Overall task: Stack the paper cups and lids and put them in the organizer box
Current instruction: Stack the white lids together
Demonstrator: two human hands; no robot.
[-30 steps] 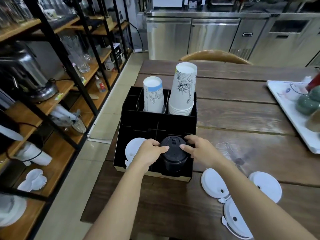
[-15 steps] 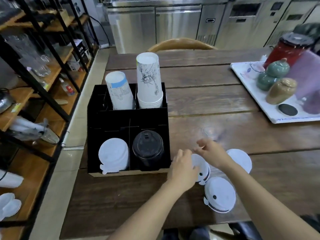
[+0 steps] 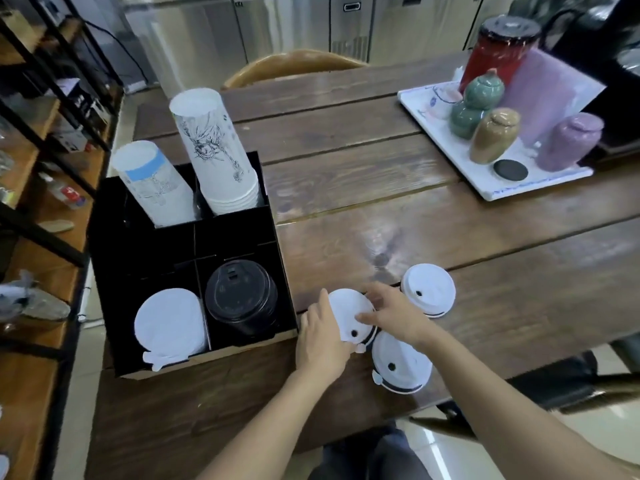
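The black organizer box (image 3: 114,271) stands at the table's left. Its back compartments hold two upside-down stacks of paper cups: a blue-banded stack (image 3: 156,185) and a taller line-drawn stack (image 3: 214,154). In front sit white lids (image 3: 169,320) and a black lid stack (image 3: 239,296). Three white lids lie on the table right of the box. My left hand (image 3: 320,336) and my right hand (image 3: 391,315) both touch the nearest white lid (image 3: 349,311) from either side. Another white lid (image 3: 429,289) lies farther right, and a third white lid (image 3: 401,365) lies nearer me.
A white tray (image 3: 446,140) at the far right carries ceramic jars, a red canister (image 3: 498,53) and a black disc. A wooden chair back (image 3: 294,64) stands behind the table. Black metal shelving (image 3: 45,98) with glassware runs along the left. The table's near edge is just below the lids.
Both hands left the black lid stack in the box and moved right to the loose white lids on the table. They now close around the nearest lid. The view has swung rightward.
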